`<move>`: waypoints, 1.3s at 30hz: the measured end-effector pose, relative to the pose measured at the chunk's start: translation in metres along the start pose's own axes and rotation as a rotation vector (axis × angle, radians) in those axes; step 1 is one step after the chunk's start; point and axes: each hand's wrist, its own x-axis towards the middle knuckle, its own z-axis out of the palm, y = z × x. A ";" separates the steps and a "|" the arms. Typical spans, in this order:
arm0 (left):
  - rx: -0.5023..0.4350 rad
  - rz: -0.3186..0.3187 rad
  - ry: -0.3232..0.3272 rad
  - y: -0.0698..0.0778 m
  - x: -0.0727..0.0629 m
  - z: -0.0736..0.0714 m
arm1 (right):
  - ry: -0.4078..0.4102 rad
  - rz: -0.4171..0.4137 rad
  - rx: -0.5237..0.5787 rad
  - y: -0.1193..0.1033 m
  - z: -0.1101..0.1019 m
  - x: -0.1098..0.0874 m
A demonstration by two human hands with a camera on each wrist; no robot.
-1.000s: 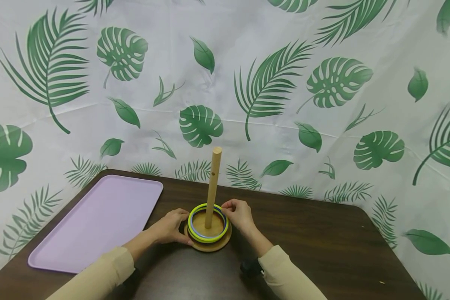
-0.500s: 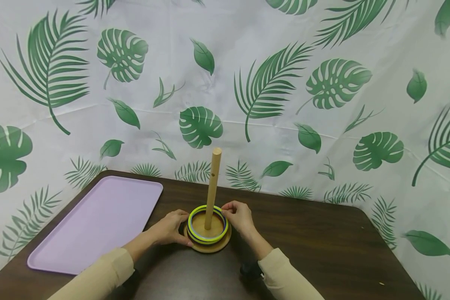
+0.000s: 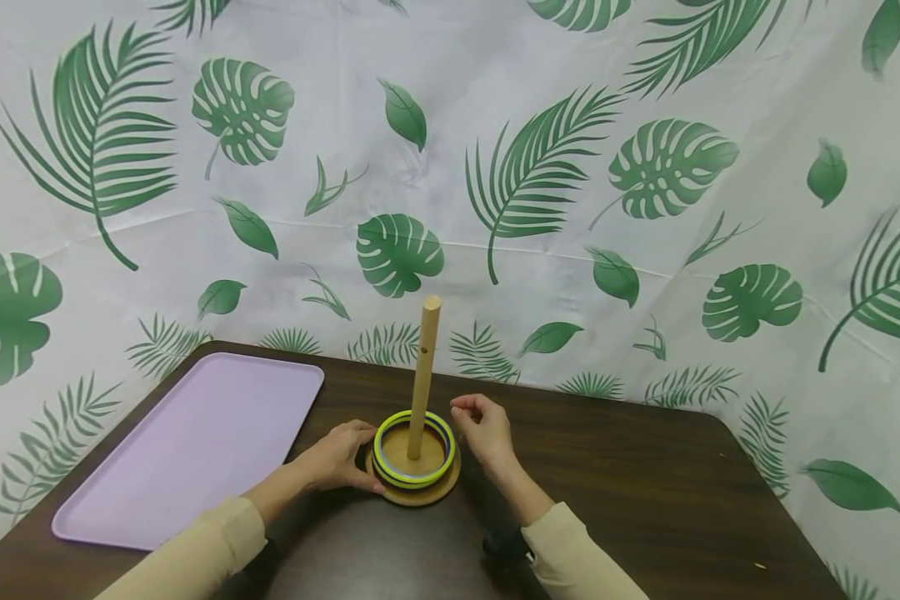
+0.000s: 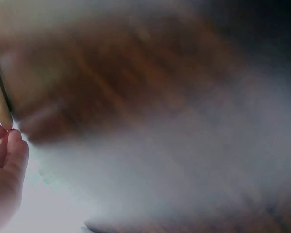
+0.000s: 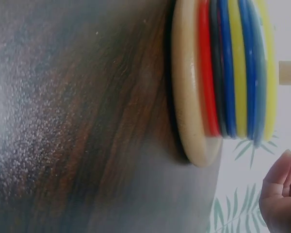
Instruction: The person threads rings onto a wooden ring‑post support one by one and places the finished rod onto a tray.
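A wooden ring-toss stand has a round base (image 3: 420,502) and an upright peg (image 3: 423,375). Several coloured rings (image 5: 237,73) lie stacked around the peg: red lowest, then dark, blue and yellow ones, with a yellow ring (image 3: 414,482) on top. My left hand (image 3: 340,458) holds the left side of the stand, thumb at the front of the base and fingers behind. In the left wrist view its fingertips touch the edge of the wooden base (image 4: 4,107). My right hand (image 3: 487,433) is just right of the rings, apart from them, fingers loosely bent and holding nothing.
A lilac tray (image 3: 195,442) lies left of the stand on the dark wooden table (image 3: 607,483). Behind the table hangs a white cloth (image 3: 307,183) with green leaves. Near the right edge is a small pale speck (image 3: 760,566).
My right hand has let go of the rings' right edge and moved slightly right and up, away from the stack. The left hand keeps its place on the stand.
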 end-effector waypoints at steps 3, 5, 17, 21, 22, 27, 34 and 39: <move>0.003 0.008 0.006 0.000 -0.001 0.000 | 0.002 -0.001 0.033 -0.018 -0.003 -0.007; 0.004 0.018 0.014 0.000 -0.001 0.000 | 0.002 -0.006 0.045 -0.027 -0.005 -0.011; 0.024 -0.013 0.095 -0.006 -0.017 -0.023 | -0.048 -0.048 0.145 -0.008 0.002 -0.006; -0.022 -0.045 0.140 -0.012 -0.023 -0.036 | -0.071 -0.079 0.157 -0.011 0.005 -0.005; -0.031 -0.057 0.151 -0.013 -0.025 -0.039 | -0.080 -0.085 0.161 -0.012 0.006 -0.006; -0.051 -0.127 0.216 -0.022 -0.036 -0.055 | -0.123 -0.100 0.186 -0.015 0.013 -0.006; -0.085 -0.235 0.299 -0.042 -0.056 -0.077 | -0.143 -0.071 0.228 -0.018 0.020 -0.006; -0.044 -0.317 0.322 -0.062 -0.074 -0.093 | -0.144 -0.055 0.219 -0.021 0.023 -0.006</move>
